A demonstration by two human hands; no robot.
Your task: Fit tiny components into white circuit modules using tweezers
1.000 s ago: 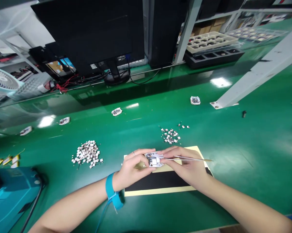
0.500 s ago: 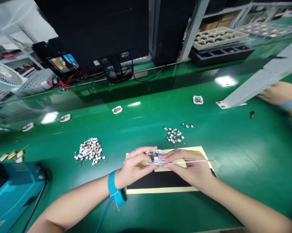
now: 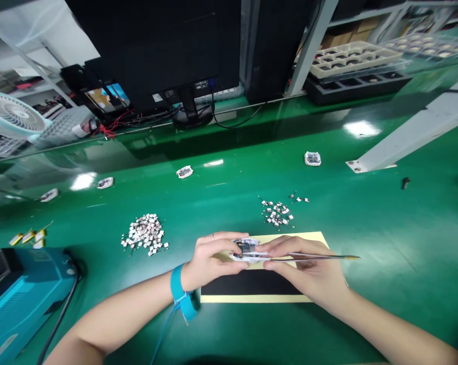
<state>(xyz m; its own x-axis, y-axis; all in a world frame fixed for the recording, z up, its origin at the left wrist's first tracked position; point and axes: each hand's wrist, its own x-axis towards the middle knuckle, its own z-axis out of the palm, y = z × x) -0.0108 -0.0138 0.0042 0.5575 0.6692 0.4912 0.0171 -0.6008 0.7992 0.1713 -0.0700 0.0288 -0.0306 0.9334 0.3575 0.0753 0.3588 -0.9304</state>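
My left hand point(image 3: 211, 253) is closed around the edge of a small white device housing point(image 3: 247, 257) with an electronic circuit inside. Held between the thumb and fingers of my right hand point(image 3: 308, 263) is a pair of tweezers point(image 3: 346, 257), its tips reaching into the housing. What the tips touch is too small to make out. Beneath both hands lies a black mat with a pale yellow border point(image 3: 255, 299). Just beyond my right hand is a loose group of small wired parts point(image 3: 278, 213); a denser pile of similar parts point(image 3: 145, 233) lies to the left.
Several more white housings point(image 3: 184, 172) are spaced along the green bench. A teal machine point(image 3: 27, 299) and yellow wired pieces point(image 3: 28, 236) are at the left. A slanted metal post point(image 3: 403, 132) rises at the right. Behind stand a monitor point(image 3: 156, 50), a fan point(image 3: 13, 114) and trays point(image 3: 354, 58).
The tweezers have turned slightly, and their tips now sit lower along the housing's front. Another person's hand at the far right has left the view. The scene has shifted slightly rightward.
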